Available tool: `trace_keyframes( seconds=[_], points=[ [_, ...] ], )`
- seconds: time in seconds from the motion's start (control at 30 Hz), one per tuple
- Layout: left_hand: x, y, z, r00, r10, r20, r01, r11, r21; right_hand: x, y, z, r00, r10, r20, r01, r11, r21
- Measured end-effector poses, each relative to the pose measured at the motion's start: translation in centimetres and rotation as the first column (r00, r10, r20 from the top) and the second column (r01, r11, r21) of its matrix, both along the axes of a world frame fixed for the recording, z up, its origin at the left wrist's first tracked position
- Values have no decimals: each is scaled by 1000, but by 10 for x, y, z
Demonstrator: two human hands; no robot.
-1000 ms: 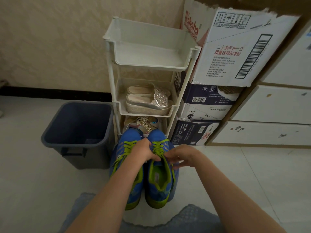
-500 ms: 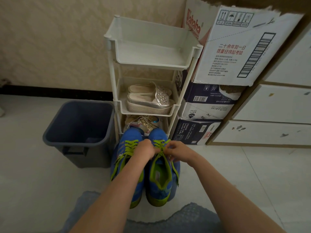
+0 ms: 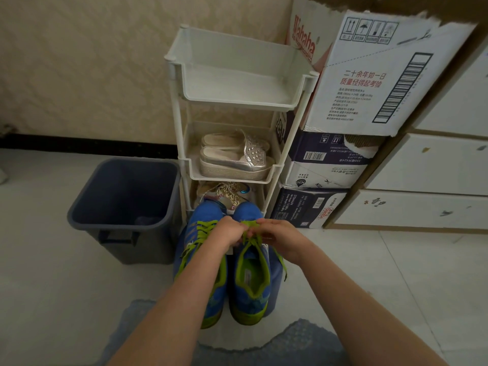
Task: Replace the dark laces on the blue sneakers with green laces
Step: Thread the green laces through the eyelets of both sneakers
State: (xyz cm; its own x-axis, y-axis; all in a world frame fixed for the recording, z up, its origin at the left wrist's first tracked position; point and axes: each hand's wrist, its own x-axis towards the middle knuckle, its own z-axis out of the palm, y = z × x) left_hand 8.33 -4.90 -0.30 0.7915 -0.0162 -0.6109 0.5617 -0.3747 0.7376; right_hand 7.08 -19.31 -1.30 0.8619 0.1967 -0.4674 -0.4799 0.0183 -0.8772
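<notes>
Left hand point(image 3: 229, 233), right hand point(image 3: 280, 238) on lace point(image 3: 252, 239)

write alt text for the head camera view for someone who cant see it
A person's left hand and right hand pinch the green lace on one of two blue sneakers on a pale floor. Behind stands a white shelf rack holding silver sandals, a dark bin on its left and stacked cardboard boxes on its right.

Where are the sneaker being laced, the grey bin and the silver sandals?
sneaker being laced point(image 3: 250, 280): head view, on its insole.
grey bin point(image 3: 151, 245): head view, on its front wall.
silver sandals point(image 3: 229, 169): head view, on the near sandal's side.
</notes>
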Motion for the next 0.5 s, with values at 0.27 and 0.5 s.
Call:
trace_keyframes(
  seconds=[0.27,0.5],
  points=[
    [2,2,17,946,-293,137,305,949,-76,10,1,27,925,-55,375,104,988,-112],
    [7,18,24,949,-218,227,269,936,-225,9,-4,37,887,257,384,-102,920,-379]
  ],
)
